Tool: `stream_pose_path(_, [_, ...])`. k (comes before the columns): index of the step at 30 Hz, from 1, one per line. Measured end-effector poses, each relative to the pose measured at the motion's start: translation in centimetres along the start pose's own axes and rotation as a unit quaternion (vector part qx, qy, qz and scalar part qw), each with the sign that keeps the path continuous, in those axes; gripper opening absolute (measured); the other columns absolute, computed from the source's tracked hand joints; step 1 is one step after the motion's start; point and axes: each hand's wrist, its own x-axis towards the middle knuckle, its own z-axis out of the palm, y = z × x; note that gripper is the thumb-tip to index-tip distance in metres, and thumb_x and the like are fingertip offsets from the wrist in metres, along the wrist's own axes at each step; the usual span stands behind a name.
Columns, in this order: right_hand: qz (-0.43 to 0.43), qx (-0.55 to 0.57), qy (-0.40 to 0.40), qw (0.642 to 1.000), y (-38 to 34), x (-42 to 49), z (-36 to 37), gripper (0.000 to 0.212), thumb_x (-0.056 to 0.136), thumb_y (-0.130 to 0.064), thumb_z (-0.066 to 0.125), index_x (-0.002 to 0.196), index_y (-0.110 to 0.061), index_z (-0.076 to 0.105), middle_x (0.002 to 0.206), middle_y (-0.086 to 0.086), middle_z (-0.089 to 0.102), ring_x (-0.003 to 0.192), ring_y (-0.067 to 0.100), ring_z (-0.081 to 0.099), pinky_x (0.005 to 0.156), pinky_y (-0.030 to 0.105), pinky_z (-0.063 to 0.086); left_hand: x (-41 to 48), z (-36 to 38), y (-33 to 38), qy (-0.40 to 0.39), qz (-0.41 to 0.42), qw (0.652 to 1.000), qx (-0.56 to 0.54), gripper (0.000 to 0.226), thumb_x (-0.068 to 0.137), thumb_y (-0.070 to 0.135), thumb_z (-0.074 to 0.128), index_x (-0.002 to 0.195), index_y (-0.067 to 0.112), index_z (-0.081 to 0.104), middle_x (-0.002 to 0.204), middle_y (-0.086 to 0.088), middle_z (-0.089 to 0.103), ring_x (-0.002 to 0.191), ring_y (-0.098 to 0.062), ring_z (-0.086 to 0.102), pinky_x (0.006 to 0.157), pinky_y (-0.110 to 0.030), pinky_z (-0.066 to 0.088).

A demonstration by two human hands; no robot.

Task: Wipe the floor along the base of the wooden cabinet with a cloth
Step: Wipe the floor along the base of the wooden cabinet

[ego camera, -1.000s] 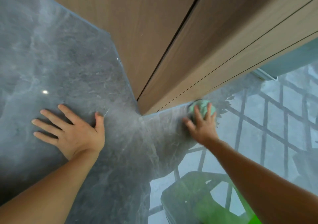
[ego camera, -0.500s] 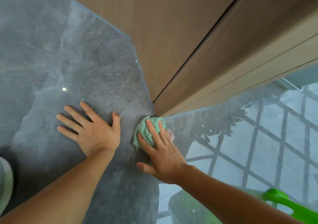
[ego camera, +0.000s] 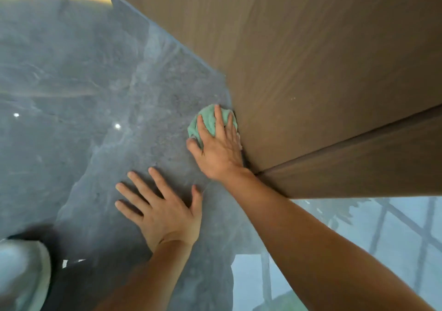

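Pressing bunched green cloth [ego camera: 210, 122] under spread right hand [ego camera: 218, 148] against cabinet [ego camera: 311, 71] base; left hand [ego camera: 165, 211], flat and empty at 7 o'clock, braces.

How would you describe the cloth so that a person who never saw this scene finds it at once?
Start at the wooden cabinet and follow its base down to the grey floor. There the right hand presses a crumpled cloth against the cabinet. It is the only mint-green thing there; the left hand lies flat and empty.

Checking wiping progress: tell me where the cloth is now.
In the head view, the green cloth lies on the floor under the right hand, against the cabinet base.
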Motion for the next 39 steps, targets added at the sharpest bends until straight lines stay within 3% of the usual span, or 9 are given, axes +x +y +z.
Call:
stream_pose_path(6, [0.064,0.009,0.01,0.998,-2.3,6.1,-0.6,0.071,0.092,-0.065,0.033,0.154,-0.032,0.021,0.165,0.007,-0.011,0.148,0.04,-0.009,0.118,0.054,-0.003,0.2,0.2,0.1,0.003,0.002,1.0,0.0,0.1,0.084,0.066,0.041,0.158,0.001,0.025,0.164,-0.037,0.014,0.152,-0.06,0.008,0.12,-0.072,0.004])
stream_pose_path(12, [0.024,-0.017,0.013,0.999,-1.0,-5.7,0.9,0.072,0.089,-0.065,0.03,0.153,-0.034,0.021,0.165,0.009,-0.002,0.148,0.04,0.001,0.115,0.06,0.017,0.1,-0.2,0.0,-0.001,0.0,1.0,-0.005,0.096,0.087,0.065,0.04,0.158,0.001,0.027,0.164,-0.038,0.015,0.152,-0.06,0.007,0.12,-0.074,0.005])
stream_pose_path(16, [0.016,-0.019,0.017,1.0,0.8,-12.3,1.8,0.063,0.091,-0.06,0.039,0.148,-0.033,0.037,0.163,0.014,0.014,0.145,0.044,0.018,0.116,0.055,0.025,0.0,-0.3,0.3,-0.009,0.001,1.0,-0.012,0.096,0.085,0.063,0.038,0.158,0.0,0.025,0.164,-0.039,0.015,0.151,-0.061,0.007,0.119,-0.074,0.005])
stream_pose_path(20, [0.013,-0.002,-0.015,1.0,0.5,-6.0,0.6,0.063,0.094,-0.064,0.03,0.151,-0.04,0.02,0.164,0.002,-0.011,0.148,0.036,-0.007,0.119,0.055,0.007,0.0,-0.5,0.3,-0.007,0.003,1.0,-0.01,0.099,0.086,0.067,0.038,0.159,0.001,0.024,0.165,-0.038,0.013,0.152,-0.061,0.005,0.12,-0.074,0.003])
stream_pose_path(25, [0.052,0.036,0.0,0.998,-1.2,0.1,0.0,0.06,0.096,-0.061,0.032,0.15,-0.035,0.029,0.165,0.004,-0.003,0.148,0.039,-0.003,0.118,0.055,0.002,0.3,0.0,-0.1,0.003,0.008,1.0,-0.006,0.103,0.085,0.071,0.04,0.16,0.002,0.021,0.166,-0.036,0.01,0.153,-0.059,0.003,0.12,-0.073,0.002])
stream_pose_path(31, [-0.095,-0.017,0.018,0.995,4.4,-13.8,2.6,0.059,0.092,-0.059,0.039,0.146,-0.034,0.042,0.161,0.012,0.023,0.144,0.044,0.022,0.117,0.055,0.023,0.1,-0.2,-0.4,0.003,0.017,1.0,-0.013,0.099,0.086,0.064,0.039,0.16,0.002,0.018,0.165,-0.038,0.008,0.152,-0.061,0.002,0.119,-0.074,0.001])
stream_pose_path(35, [-0.214,-0.095,-0.06,0.97,14.0,-22.3,2.6,0.06,0.093,-0.06,0.042,0.149,-0.04,0.031,0.162,0.012,0.02,0.145,0.042,0.023,0.114,0.061,0.027,0.1,-0.3,-0.2,0.009,0.022,1.0,-0.019,0.099,0.086,0.064,0.041,0.16,0.002,0.019,0.165,-0.038,0.009,0.151,-0.062,0.003,0.119,-0.075,0.002])
stream_pose_path(37, [-0.107,-0.122,-0.048,0.986,20.1,-22.6,0.6,0.064,0.092,-0.068,0.032,0.15,-0.044,0.023,0.162,0.013,0.016,0.146,0.042,0.021,0.112,0.062,0.031,0.1,-0.1,-0.3,0.009,0.024,0.999,-0.02,0.099,0.087,0.064,0.041,0.16,0.001,0.018,0.165,-0.038,0.008,0.151,-0.062,0.003,0.118,-0.075,0.002])
stream_pose_path(39, [0.124,-0.09,-0.011,0.988,25.0,-21.6,-2.0,0.071,0.087,-0.078,0.023,0.15,-0.047,0.016,0.165,0.008,0.005,0.149,0.038,0.013,0.115,0.06,0.027,0.1,0.2,-0.4,0.014,0.023,0.999,-0.018,0.098,0.087,0.064,0.041,0.159,0.002,0.018,0.165,-0.039,0.008,0.151,-0.063,0.003,0.118,-0.076,0.002])
